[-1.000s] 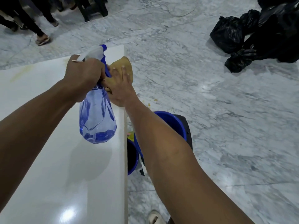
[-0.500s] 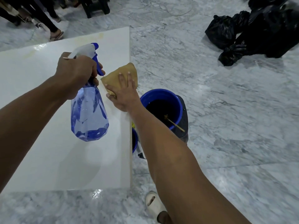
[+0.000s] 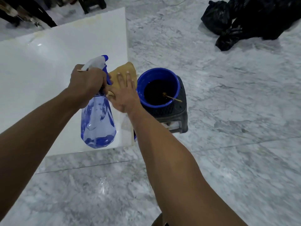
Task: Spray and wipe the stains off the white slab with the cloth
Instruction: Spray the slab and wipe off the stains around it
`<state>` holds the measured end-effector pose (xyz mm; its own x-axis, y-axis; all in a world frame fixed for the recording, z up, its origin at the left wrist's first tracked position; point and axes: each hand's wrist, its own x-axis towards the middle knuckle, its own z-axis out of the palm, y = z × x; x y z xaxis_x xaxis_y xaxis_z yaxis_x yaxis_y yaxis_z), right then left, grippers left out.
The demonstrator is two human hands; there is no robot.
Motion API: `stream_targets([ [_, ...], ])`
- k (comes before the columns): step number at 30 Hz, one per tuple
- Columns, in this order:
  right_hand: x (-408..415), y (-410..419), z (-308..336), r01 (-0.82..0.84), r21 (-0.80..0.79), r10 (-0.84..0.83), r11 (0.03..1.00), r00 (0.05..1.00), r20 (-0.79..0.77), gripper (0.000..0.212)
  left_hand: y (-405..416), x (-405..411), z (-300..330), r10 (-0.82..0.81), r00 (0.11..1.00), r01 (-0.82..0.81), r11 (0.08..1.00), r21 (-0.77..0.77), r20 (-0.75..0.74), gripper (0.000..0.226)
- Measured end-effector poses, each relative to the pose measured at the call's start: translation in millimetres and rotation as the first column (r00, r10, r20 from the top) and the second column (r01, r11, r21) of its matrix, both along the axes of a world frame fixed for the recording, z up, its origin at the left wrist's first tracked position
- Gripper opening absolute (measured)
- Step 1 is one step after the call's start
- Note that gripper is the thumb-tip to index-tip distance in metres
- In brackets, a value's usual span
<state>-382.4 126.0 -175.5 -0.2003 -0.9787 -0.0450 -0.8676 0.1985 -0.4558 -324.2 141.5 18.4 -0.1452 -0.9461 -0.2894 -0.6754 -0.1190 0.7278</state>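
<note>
Both bare forearms reach forward from the lower edge of the view. The left hand [image 3: 87, 82] is curled in a fist around the neck of a translucent blue plastic spray bottle [image 3: 97, 121], held upright. The right hand [image 3: 125, 93] lies flat, palm down, fingers [image 3: 129, 79] spread on a tan cloth [image 3: 125, 69].

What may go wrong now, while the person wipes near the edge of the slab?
The right hand presses the cloth at the white slab edge, beside the blue bucket of dark liquid; a wide stroke might knock it. The spray bottle in the left hand crowds the wiping hand. Yellowish stains far away may be missed.
</note>
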Motion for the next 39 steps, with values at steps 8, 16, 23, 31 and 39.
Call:
stream_targets([
  [8, 20, 56, 1, -0.057, -0.040, 0.060, 0.998, 0.994, 0.092, 0.047, 51, 16, -3, 0.099, 0.995, -0.099, 0.995, 0.016, 0.010, 0.026],
  [16, 44, 108, -6, -0.122, -0.102, 0.130, 0.987, 0.989, 0.076, 0.044, 107, 28, -1, 0.163, 0.987, -0.163, 0.987, 0.013, -0.015, 0.025],
  [23, 61, 143, -14, -0.135, -0.195, 0.142, 0.971, 0.990, 0.021, 0.053, 145, 40, -5, 0.241, 0.971, -0.241, 0.970, 0.011, 0.006, 0.023],
  [31, 82, 165, -34, -0.278, -0.065, 0.276, 0.958, 0.960, -0.041, 0.063, 166, 45, 0, 0.333, 0.943, -0.333, 0.943, 0.010, 0.010, 0.022],
  [39, 59, 245, 9, -0.441, -0.112, 0.455, 0.891, 0.863, 0.218, 0.091, 182, 37, 16, 0.345, 0.937, -0.344, 0.939, 0.014, -0.052, 0.022],
])
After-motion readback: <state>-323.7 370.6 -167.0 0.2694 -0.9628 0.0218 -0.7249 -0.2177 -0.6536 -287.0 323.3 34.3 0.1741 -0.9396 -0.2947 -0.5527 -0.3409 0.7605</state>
